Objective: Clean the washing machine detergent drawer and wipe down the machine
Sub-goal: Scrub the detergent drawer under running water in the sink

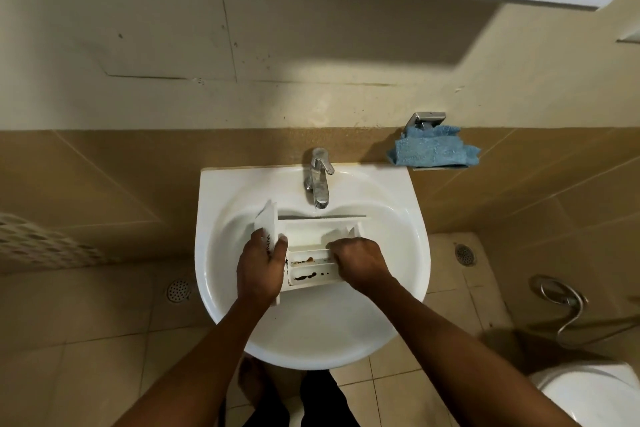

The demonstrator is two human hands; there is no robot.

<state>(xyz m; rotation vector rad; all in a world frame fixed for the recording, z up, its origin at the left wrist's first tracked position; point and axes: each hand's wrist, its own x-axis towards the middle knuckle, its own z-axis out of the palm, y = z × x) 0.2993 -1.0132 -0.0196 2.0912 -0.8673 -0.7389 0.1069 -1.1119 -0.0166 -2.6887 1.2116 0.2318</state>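
Head view, the only feed I am getting: the person is standing over a white sink (414, 218), and the detergent drawer (308, 236) is lying across the basin just below the tap (318, 180), front panel to the left. The left hand (259, 267) is clamping that front panel, its grip closed with the thumb on the inner face and the fingers wrapping the outside, so it is steadying the drawer. The right hand (360, 260) is curling over the drawer's right end, knuckles up and fingertips buried in a compartment. I cannot tell whether that grip is pinching an inner wall, holding something small, or only rubbing. Dark residue (304, 276) is showing in the two near channels, so I am judging the drawer-cleaning step as under way and far from done. I am not making out any stream from the tap. A blue cloth (433, 151) is sitting on a small wall shelf just right of the sink, well clear of both hands. The next move is likely calling for water over the stained channels, or a reach for that cloth while the left hand is bracing the drawer. The washing machine is not showing here.
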